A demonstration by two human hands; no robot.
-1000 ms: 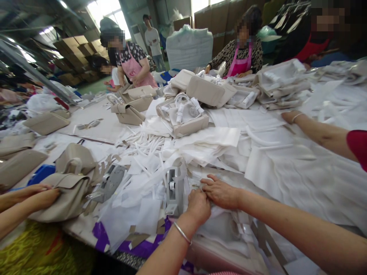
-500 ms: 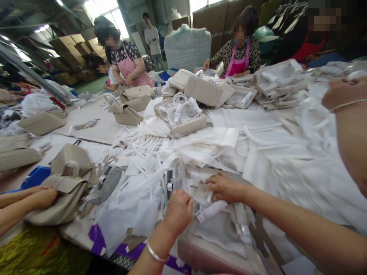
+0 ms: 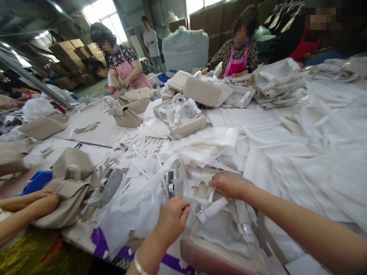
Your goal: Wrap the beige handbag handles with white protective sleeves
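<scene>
A beige handbag (image 3: 226, 238) lies on its back in front of me, its handles and straps wrapped in white foam and clear film. The fingers of my right hand (image 3: 228, 186) are curled on the bag's far edge, beside a foam-wrapped handle (image 3: 213, 209). My left hand (image 3: 173, 217), with thumb and fingers pressed together, hovers just left of the bag; whatever it pinches is too small to make out. Past it stands a grey tape dispenser (image 3: 171, 183) with a roll in it. Loose white foam sheets (image 3: 147, 215) lie to the left.
On the left, another person's hands (image 3: 46, 202) hold a beige bag (image 3: 67, 194) near a second tape dispenser (image 3: 107, 185). More bags (image 3: 202, 91) are piled at the table's middle. White foam sheets (image 3: 304, 175) cover the right side. Co-workers (image 3: 129, 63) stand across the table.
My left hand has moved slightly down and left. My right hand has shifted a little right along the bag's edge. A braceleted arm at the right edge has left the view.
</scene>
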